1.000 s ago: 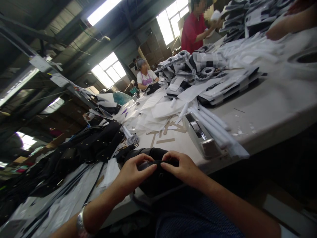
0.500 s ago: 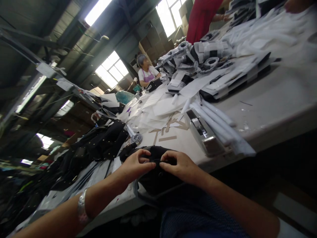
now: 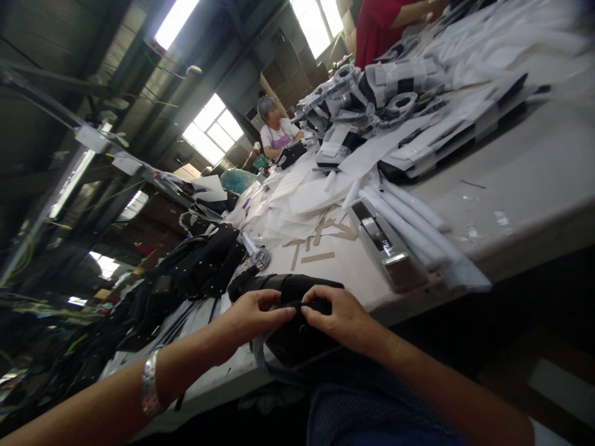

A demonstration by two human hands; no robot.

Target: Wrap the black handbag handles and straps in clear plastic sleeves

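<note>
A black bag point(image 3: 297, 341) rests against the table's front edge, close to my body. My left hand point(image 3: 260, 316) pinches the bag's upper edge between thumb and fingers. Just beside it, my right hand point(image 3: 337, 313) pinches the same edge, the two thumb tips nearly meeting. Whether a zip or some small part sits between the fingertips is too dark to make out. A small shiny metal fitting shows on the bag below my right thumb. Beyond the bag to the right stands a tape dispenser point(image 3: 388, 248).
White rolled tubes point(image 3: 418, 229) lie right of the dispenser. Brown card strips point(image 3: 318, 256) and white sheets point(image 3: 302, 198) spread across the table. Black bags point(image 3: 209, 260) with studs pile up at left. Wrapped straps point(image 3: 400, 108) are heaped farther back. Two people point(image 3: 279, 136) work across the table.
My view has shifted slightly. Both hands keep their pinch on the bag's edge, with the fingertips drawn a little closer together. The person in red has leaned lower over the table.
</note>
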